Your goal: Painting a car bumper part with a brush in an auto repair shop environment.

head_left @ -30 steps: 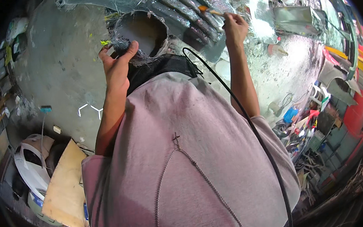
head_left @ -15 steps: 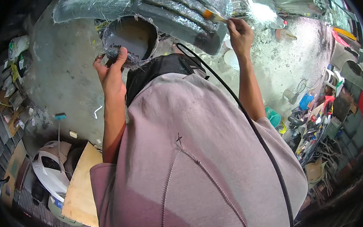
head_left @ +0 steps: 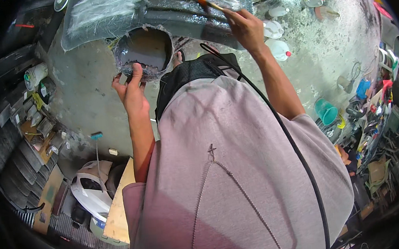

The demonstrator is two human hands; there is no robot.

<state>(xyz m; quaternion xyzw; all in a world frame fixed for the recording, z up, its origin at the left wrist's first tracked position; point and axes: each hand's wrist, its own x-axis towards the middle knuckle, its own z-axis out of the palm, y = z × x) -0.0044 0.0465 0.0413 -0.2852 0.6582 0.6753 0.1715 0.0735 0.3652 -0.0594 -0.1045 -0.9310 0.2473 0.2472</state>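
My left hand (head_left: 133, 88) grips the near rim of a round, resin-crusted pot (head_left: 118, 56), thumb over the edge. Brownish liquid lies inside it. My right hand (head_left: 247, 28) is closed round the wooden handle of a paintbrush (head_left: 210, 4), whose orange-brown bristles point left. The bristles are over a large, ribbed, glossy dark panel (head_left: 167, 17); I cannot tell whether they touch it. Pale fibre strands (head_left: 102, 15) cover the panel's left part, and it looks wet around the ribs.
Clear jugs (head_left: 278, 49) with red caps stand on the concrete floor (head_left: 84, 86) right of the panel. A teal bucket (head_left: 326, 111) and piled tools lie further right. Bumper-like parts, a white shell (head_left: 89, 194) and a wooden board (head_left: 121, 208) are at lower left.
My right hand has moved left with the brush, from the panel's right end toward the middle of its ribs. My left hand still holds the pot. The whole view has shifted somewhat.
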